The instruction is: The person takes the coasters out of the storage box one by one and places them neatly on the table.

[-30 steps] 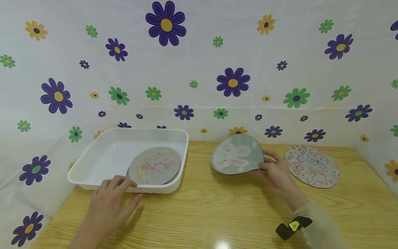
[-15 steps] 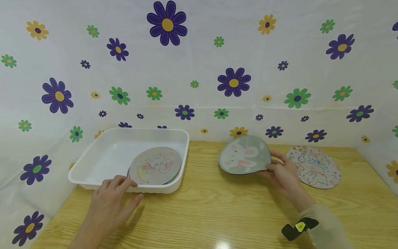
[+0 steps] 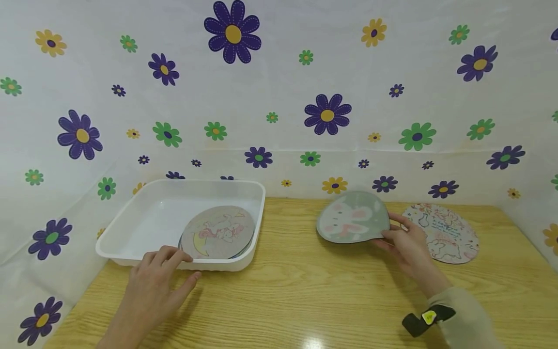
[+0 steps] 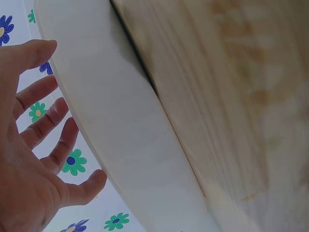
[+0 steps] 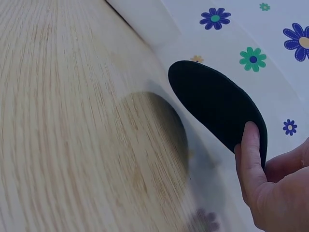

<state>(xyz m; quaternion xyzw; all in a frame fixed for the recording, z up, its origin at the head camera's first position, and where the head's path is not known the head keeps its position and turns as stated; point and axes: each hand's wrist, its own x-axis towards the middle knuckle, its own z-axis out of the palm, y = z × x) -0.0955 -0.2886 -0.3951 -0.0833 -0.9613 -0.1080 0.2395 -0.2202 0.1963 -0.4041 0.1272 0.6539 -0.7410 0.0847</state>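
Rightward since the earlier frame: my right hand (image 3: 407,245), pinching one edge of the bent rabbit mat (image 3: 353,218) above the tabletop (image 3: 279,305). My left hand (image 3: 152,278), fingers apart, rests at the near rim of the tray (image 3: 218,265). I judge that one-edge pinch could let the rabbit mat slip. The tray's wall fronts the moon mat (image 3: 220,232); my right hand partly blocks a doodled mat (image 3: 455,235). Behind: flowered curtain (image 3: 279,82).

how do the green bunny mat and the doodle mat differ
The right hand holds the green bunny mat up; the doodle mat lies on the table. The bunny mat bends; the doodle mat is flat. The bunny mat shows one large rabbit, the doodle mat several small drawings. Both are rounded.
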